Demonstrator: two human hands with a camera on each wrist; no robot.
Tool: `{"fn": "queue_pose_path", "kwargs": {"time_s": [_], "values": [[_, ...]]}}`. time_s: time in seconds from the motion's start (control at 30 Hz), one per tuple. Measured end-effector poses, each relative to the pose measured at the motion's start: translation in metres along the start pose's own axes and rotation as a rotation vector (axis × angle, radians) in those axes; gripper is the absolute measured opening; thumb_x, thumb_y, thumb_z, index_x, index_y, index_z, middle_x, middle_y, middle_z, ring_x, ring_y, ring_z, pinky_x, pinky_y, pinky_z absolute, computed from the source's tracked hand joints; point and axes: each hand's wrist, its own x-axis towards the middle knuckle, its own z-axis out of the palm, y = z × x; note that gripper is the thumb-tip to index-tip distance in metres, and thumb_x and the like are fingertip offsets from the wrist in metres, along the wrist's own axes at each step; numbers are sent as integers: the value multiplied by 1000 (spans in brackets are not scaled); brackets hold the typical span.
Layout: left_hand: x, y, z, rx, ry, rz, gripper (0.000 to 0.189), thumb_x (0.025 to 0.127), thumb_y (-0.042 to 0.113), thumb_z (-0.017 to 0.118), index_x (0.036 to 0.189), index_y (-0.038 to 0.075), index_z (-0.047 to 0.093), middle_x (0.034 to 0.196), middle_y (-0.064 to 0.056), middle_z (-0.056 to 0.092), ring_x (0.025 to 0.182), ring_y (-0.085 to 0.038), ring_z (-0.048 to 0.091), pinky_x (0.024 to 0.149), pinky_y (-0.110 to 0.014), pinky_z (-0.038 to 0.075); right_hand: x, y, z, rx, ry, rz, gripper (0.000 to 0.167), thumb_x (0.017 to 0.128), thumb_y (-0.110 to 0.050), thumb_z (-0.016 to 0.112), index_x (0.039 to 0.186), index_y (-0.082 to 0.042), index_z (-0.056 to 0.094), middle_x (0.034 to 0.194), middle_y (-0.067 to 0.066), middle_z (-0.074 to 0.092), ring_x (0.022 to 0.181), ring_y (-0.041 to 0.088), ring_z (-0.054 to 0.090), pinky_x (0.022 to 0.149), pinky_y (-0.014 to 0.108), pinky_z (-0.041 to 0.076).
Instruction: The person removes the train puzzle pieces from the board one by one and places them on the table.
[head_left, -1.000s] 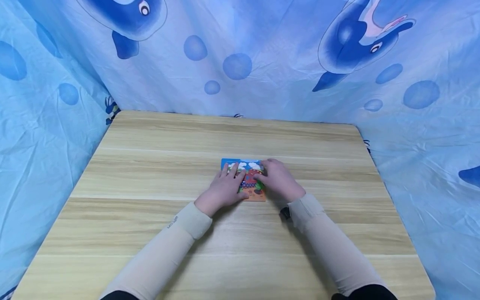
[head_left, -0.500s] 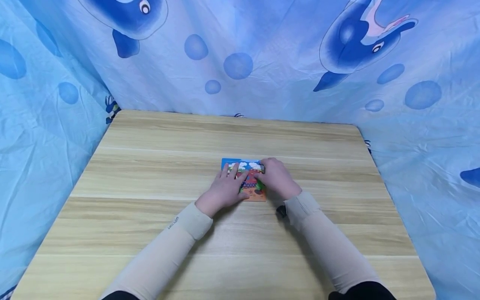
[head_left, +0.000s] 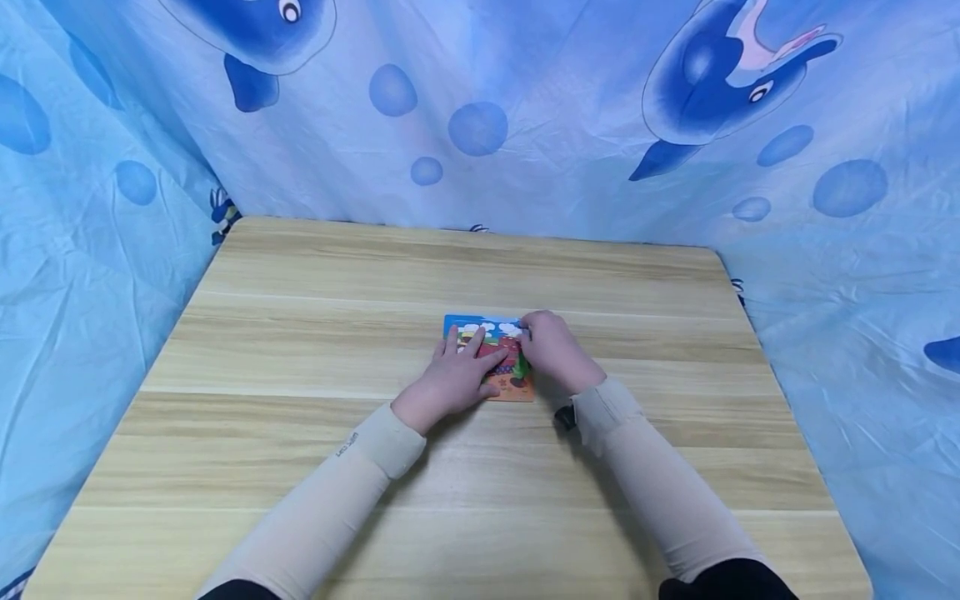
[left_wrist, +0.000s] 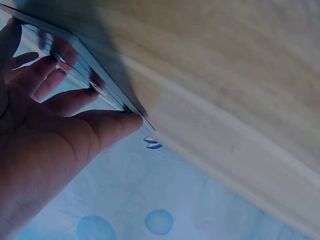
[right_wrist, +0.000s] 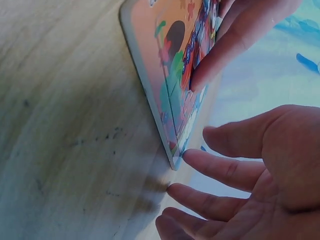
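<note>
A small jigsaw puzzle board (head_left: 513,390) with a colourful picture of clouds, a red shape and orange ground lies flat at mid-table. My left hand (head_left: 450,377) rests across its left half with fingers spread, hiding much of the picture. In the left wrist view, the thumb of that left hand (left_wrist: 55,135) meets the board's near edge. At the upper right corner is my right hand (head_left: 557,350). The right wrist view shows the index fingertip of this right hand (right_wrist: 240,172) touching the puzzle (right_wrist: 172,95) near its corner, the thumb held off it. Thin seams run between the pieces.
The board lies on a wood-grain table (head_left: 315,275). Blue curtains (head_left: 555,200) printed with dolphins and bubbles stand behind the table and along both sides. A small black object (head_left: 566,417) sits at the right cuff.
My right thumb has drawn back from over the picture to the puzzle's right edge. The left index finger has slid to the right across the picture, while the board has stayed nearly in place.
</note>
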Motion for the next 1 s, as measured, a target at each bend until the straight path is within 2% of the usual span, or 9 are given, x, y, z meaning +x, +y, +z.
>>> {"fn": "queue_pose_path", "kwargs": {"time_s": [0.2, 0.3, 0.43, 0.57, 0.67, 0.83, 1.0], "values": [[1, 1, -2, 4, -8, -1, 66, 101, 56, 55, 160, 34, 36, 167, -17, 17, 144, -60, 9, 111, -68, 24, 4, 2, -1, 18, 5, -6, 30, 105, -10, 52, 129, 6, 62, 128, 19, 59, 111, 28, 56, 95, 42, 50], [0, 1, -3, 1, -11, -4, 66, 100, 55, 57, 159, 34, 38, 166, -17, 18, 143, -61, 10, 111, -68, 23, 5, 4, -1, 52, 21, -4, 29, 105, -12, 51, 125, 5, 64, 122, 17, 61, 100, 26, 59, 84, 39, 54], [0, 2, -4, -7, -9, -11, 67, 99, 56, 58, 159, 34, 38, 166, -17, 19, 143, -61, 10, 112, -68, 22, 5, 4, -2, 141, 73, -14, 23, 104, -15, 57, 118, 1, 67, 108, 12, 65, 86, 23, 64, 74, 37, 56], [-1, 2, -3, 0, -13, -16, 68, 99, 57, 57, 160, 35, 35, 167, -17, 18, 144, -60, 9, 112, -67, 22, 4, 5, -2, 175, 102, -19, 21, 100, -17, 66, 115, -2, 68, 103, 8, 67, 91, 20, 64, 80, 36, 56], [-2, 2, -4, 2, -14, -16, 68, 99, 57, 57, 160, 35, 36, 167, -17, 18, 144, -60, 8, 112, -67, 22, 4, 5, -1, 187, 116, -3, 21, 97, -17, 71, 114, -4, 66, 98, 6, 67, 88, 19, 65, 78, 35, 57], [-3, 3, -5, -4, -12, -18, 68, 99, 56, 58, 160, 34, 37, 166, -17, 18, 144, -60, 9, 112, -68, 22, 4, 6, -1, 231, 119, -4, 19, 96, -14, 73, 111, -10, 62, 87, 4, 66, 73, 20, 65, 64, 33, 56], [-3, 2, -4, -1, -8, -15, 69, 99, 56, 59, 160, 34, 36, 166, -17, 18, 144, -61, 9, 111, -68, 23, 5, 12, -2, 291, 128, -51, 18, 95, -11, 74, 111, -9, 65, 84, 5, 68, 67, 20, 63, 58, 34, 53]]}}
